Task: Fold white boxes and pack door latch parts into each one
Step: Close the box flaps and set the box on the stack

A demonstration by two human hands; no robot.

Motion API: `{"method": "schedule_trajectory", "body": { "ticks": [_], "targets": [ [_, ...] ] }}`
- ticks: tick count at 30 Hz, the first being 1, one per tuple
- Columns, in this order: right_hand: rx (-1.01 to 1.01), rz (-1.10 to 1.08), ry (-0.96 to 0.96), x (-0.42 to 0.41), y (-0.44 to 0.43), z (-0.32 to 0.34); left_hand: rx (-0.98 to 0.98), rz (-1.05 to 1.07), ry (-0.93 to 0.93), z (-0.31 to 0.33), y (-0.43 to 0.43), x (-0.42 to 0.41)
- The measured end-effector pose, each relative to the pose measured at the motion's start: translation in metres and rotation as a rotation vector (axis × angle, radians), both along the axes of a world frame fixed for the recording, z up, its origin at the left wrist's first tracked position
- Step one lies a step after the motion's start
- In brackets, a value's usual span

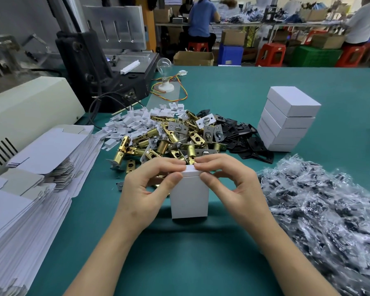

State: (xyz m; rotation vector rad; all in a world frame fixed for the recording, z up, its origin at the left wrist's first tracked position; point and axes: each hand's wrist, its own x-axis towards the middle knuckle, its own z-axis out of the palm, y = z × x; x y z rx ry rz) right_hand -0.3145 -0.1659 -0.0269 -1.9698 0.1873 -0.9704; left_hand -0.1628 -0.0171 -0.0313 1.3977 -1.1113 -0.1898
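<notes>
A white box [189, 199] stands upright on the green table [201, 253] in front of me. My left hand [145, 189] and my right hand [233, 184] pinch its top end from either side, fingertips curled over the top flap and thumbs against the front face. Behind the box lies a heap of brass door latches [165, 142] mixed with silver faceplates. Black plates [241, 135] lie to the right of that heap. A pile of small white plastic pieces [132, 122] sits to its left.
Flat unfolded box blanks [36, 178] are stacked at the left. A stack of folded white boxes [286, 118] stands at the right rear. Clear plastic bags of small parts [329, 210] fill the right. Machines and a light bulb [164, 77] stand behind; people work in the background.
</notes>
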Motion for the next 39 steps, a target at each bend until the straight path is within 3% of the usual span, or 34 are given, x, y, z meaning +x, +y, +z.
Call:
{"method": "schedule_trajectory", "body": {
  "ticks": [7,15,22,33,39],
  "targets": [
    [-0.223,-0.069,-0.022,-0.001,-0.002,-0.005,0.004,-0.056,0.048,0.0,0.003,0.005],
    [-0.193,-0.05,-0.006,0.0,-0.001,-0.004,0.039,-0.029,-0.001,-0.002,0.004,0.006],
    [-0.145,-0.045,0.016,0.0,-0.002,-0.004,0.053,-0.074,0.118,0.002,0.004,0.001],
    [-0.071,-0.076,0.025,0.004,0.004,-0.005,0.059,-0.025,0.086,-0.002,0.001,-0.002],
    [-0.049,-0.117,0.07,0.005,0.006,-0.009,0.384,-0.151,0.16,-0.011,0.0,0.004]
  ]
}}
